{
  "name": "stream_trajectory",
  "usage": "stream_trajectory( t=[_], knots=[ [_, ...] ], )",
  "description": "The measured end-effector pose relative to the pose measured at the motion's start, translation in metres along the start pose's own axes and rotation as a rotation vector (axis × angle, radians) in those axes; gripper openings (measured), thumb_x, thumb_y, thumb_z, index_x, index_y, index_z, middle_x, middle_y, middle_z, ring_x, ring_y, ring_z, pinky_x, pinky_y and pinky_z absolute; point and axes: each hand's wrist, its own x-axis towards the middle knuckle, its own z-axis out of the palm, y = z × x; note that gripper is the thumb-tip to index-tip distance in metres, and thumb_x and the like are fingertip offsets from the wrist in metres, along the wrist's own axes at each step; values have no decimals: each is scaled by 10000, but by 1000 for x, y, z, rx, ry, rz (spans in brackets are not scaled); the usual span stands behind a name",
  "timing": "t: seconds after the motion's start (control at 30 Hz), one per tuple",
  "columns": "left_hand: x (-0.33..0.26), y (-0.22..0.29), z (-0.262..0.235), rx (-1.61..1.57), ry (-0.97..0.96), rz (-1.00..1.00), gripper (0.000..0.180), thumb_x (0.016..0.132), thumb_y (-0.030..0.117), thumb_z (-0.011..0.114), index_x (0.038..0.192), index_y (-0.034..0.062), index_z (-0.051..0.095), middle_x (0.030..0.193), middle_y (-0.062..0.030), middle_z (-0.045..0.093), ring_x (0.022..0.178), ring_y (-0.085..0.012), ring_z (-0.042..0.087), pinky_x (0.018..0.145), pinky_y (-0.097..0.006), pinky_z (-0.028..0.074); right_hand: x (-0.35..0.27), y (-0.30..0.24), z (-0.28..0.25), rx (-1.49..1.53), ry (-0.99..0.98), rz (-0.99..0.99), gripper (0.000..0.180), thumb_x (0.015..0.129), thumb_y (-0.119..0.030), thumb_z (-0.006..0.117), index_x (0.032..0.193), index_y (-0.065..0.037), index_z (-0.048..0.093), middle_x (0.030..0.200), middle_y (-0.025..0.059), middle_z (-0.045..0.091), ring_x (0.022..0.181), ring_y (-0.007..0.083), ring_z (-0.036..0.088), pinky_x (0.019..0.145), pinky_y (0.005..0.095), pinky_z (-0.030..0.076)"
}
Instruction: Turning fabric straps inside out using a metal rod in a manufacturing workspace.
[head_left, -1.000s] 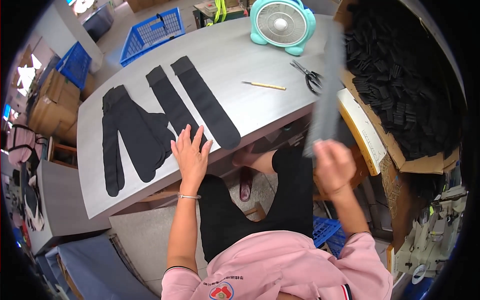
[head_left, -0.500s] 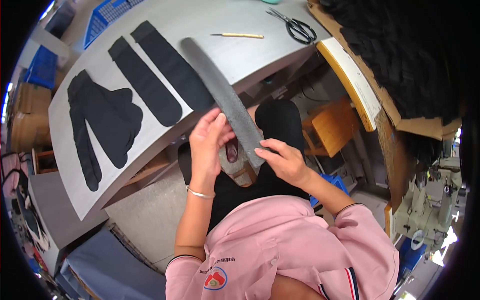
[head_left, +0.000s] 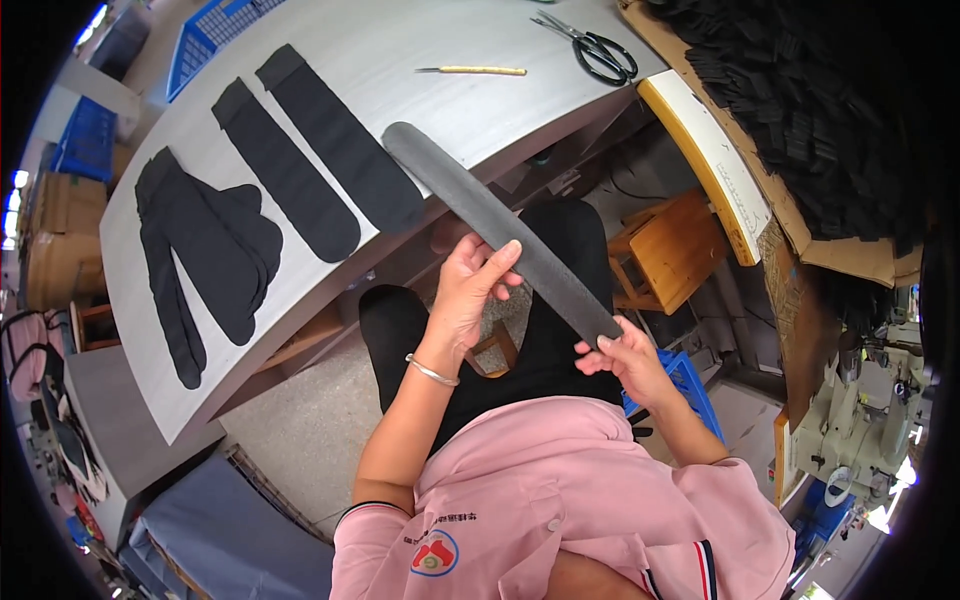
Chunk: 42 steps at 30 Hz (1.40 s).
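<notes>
A long, narrow dark grey sock-like piece (head_left: 500,225) with a rounded far end slants across in front of me, held straight between both hands. My left hand (head_left: 475,280) grips it near its middle, thumb on top and fingers beneath. At its near right end, my right hand (head_left: 637,365) pinches it between thumb and fingers. Two black socks (head_left: 290,170) lie flat, side by side, on the pale table (head_left: 390,45); the one closer to me is a wider black sock (head_left: 345,140). Left of them sits a small heap of black socks (head_left: 215,240), overlapping.
Black-handled scissors (head_left: 603,58) and a thin tool with a yellow handle (head_left: 470,70) lie on the table. A carton of black socks (head_left: 790,110) stands at right, above a wooden stool (head_left: 675,255). A blue basket (head_left: 215,35) is at the far left.
Both hands have moved right with the grey piece. Its near end has swung right, so it slants more flatly, and its rounded far end has come lower.
</notes>
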Motion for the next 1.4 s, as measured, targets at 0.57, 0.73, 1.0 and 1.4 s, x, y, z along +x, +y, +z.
stream_trajectory(
  t=[0.57, 0.73, 1.0, 1.4],
  knots=[
    [-9, -64, 36, 293, 52, 127, 226, 883, 213, 736, 840, -6, 706, 698, -17, 666, 600, -50, 562, 534, -215, 433, 92, -93, 98, -746, 56, -655, 340, 949, -138, 611, 1270, -32, 576, 1132, 144, 670, 996, 214, 650, 868, 312, 508],
    [-23, -25, 9, 743, 314, 583, 296, 784, 148, 800, 1010, 0, 678, 933, -122, 689, 820, -214, 643, 734, -336, 518, 107, -92, 124, -836, 13, -727, 205, 955, -106, 598, 1136, -14, 631, 920, 50, 673, 833, 102, 606, 752, 264, 498],
    [-1, 49, -59, 1345, 643, 1088, 271, 761, 38, 765, 1012, 45, 665, 1021, -90, 660, 1030, -302, 601, 964, -401, 466, 113, -70, 112, -759, -94, -694, 191, 928, -69, 620, 1110, -24, 660, 952, 107, 686, 855, 186, 650, 771, 278, 499],
    [-30, 59, -43, 376, 473, 652, 161, 978, 73, 605, 1111, -8, 645, 983, -41, 707, 861, -48, 609, 783, -213, 498, 135, -87, 173, -670, -226, -659, 542, 884, -28, 695, 1388, 7, 500, 859, 3, 598, 796, 49, 543, 742, 195, 466]
  ],
)
